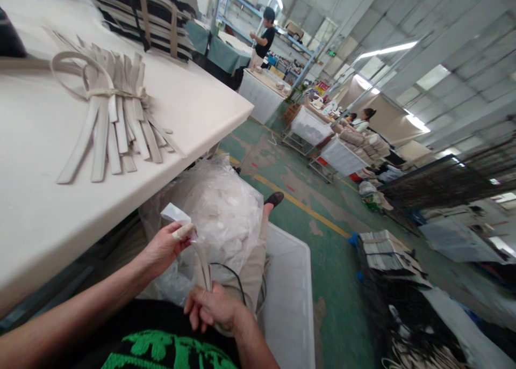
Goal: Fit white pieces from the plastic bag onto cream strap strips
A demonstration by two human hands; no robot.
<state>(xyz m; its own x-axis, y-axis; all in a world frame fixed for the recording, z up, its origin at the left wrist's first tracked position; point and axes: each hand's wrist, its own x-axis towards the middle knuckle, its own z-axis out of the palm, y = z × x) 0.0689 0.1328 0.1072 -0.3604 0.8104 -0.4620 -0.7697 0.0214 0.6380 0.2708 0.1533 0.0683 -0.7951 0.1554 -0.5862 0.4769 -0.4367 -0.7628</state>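
Over my lap, my left hand (169,244) pinches the upper end of a beige strap (201,261), where a small white piece like paper or film (176,213) sticks out past the fingers. One finger of that hand has a pale wrap (184,231) around it. Lower down, my right hand (215,307) is closed around the same strap, which curves up between the two hands. Just behind them a clear plastic bag (229,208) full of whitish pieces rests on my legs; its contents are too blurred to name.
To the left stands a pale table (193,111) bearing a tied bundle of beige straps (108,111). A white plastic bin (288,283) is at my right side. Green floor (318,224) runs beyond it, past stacked dark and pale goods (387,251). A co-worker (264,38) stands farther back.
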